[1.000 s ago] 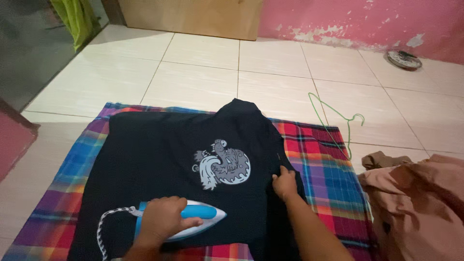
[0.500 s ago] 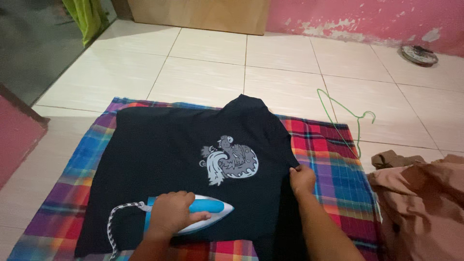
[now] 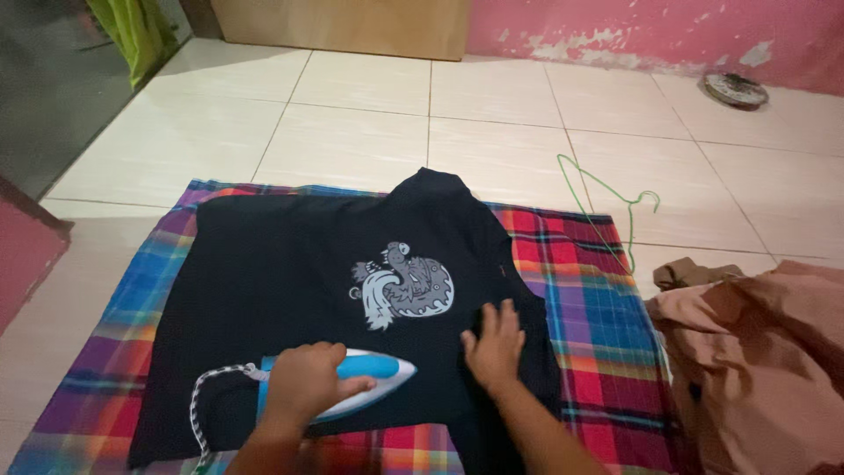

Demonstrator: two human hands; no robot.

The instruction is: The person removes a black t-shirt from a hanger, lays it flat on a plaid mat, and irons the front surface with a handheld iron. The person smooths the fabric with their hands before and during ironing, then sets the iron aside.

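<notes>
Left hand (image 3: 303, 387) grips iron (image 3: 352, 387), low centre; right hand (image 3: 494, 343), now flat & open, shifted left onto shirt (image 3: 299, 290).

Black shirt (image 3: 290, 290) w/ grey-white print, blue-white iron (image 3: 365, 387), plaid cloth (image 3: 598, 308) red/blue/purple, green hanger (image 3: 615, 207) far right, brown clothes (image 3: 756, 361) right

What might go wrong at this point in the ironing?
The right hand lies flat on the dark shirt just ahead of the iron's tip, so the fingers might get burned. The printed design sits close above the iron and could be damaged by heat. The braided cord loops over the shirt beside the left hand and may snag.
</notes>
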